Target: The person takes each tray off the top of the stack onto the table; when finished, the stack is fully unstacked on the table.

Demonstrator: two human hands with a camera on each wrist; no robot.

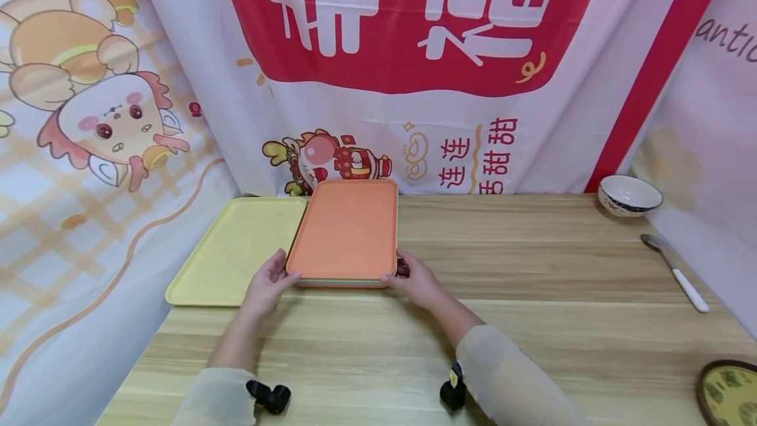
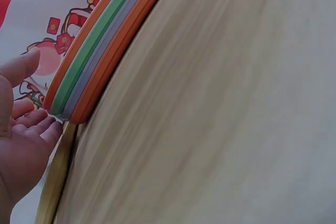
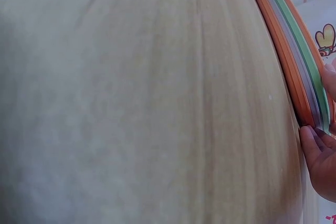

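Observation:
A stack of trays [image 1: 349, 229], orange on top, stands at the table's back middle. In the left wrist view, the stack's edge [image 2: 100, 51] shows orange, green, grey-purple and orange layers. My left hand [image 1: 269, 284] is at its left front corner, fingers touching the side with the thumb held apart. At the right front corner, my right hand [image 1: 416, 278] grips the stack, thumb by the upper rim and fingertips [image 3: 310, 135] low at the side. A yellow tray [image 1: 242, 248] lies flat on the left, close beside the stack.
On the right stand a patterned white bowl [image 1: 629, 196] and a spoon [image 1: 680, 278] with a white handle. A dark-rimmed, yellow-green round item [image 1: 730, 393] is cut off at the lower right. Printed cloth [image 1: 414, 110] hangs behind the wooden table [image 1: 532, 347].

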